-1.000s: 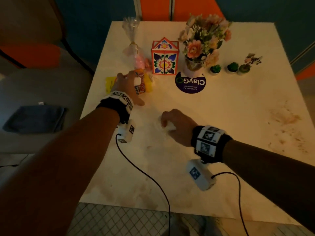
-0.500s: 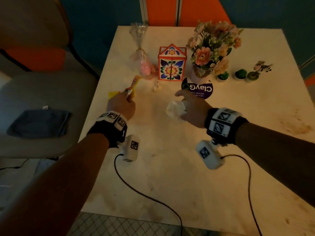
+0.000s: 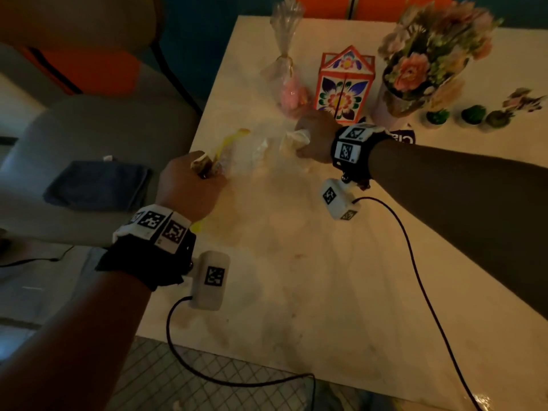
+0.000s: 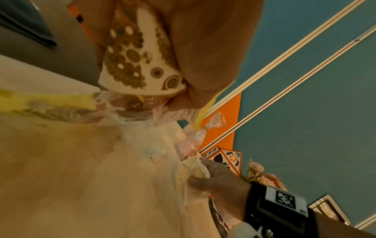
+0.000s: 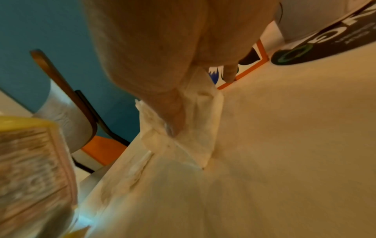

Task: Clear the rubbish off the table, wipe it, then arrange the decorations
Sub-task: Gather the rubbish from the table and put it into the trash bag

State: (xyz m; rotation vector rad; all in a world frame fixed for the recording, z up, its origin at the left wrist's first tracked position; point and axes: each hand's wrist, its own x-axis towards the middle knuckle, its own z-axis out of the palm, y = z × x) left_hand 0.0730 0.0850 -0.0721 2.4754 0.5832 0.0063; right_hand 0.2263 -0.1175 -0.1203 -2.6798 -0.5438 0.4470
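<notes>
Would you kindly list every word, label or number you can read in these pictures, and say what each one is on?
"Cla": on the round dark sticker, the rest hidden behind the right wrist; smaller print too blurred.
Yellow wrapper in the left hand: print too blurred to read.
Wristband markers: square codes, no words.

A café or small dining corner, by the look of it: a pale stained table [image 3: 341, 262] against a teal wall [image 4: 305, 80] with orange panels [image 3: 323, 4]. Left of the table stands a grey cushioned chair [image 3: 98, 129]; a purple branded coaster [image 3: 404, 138] lies on it.
</notes>
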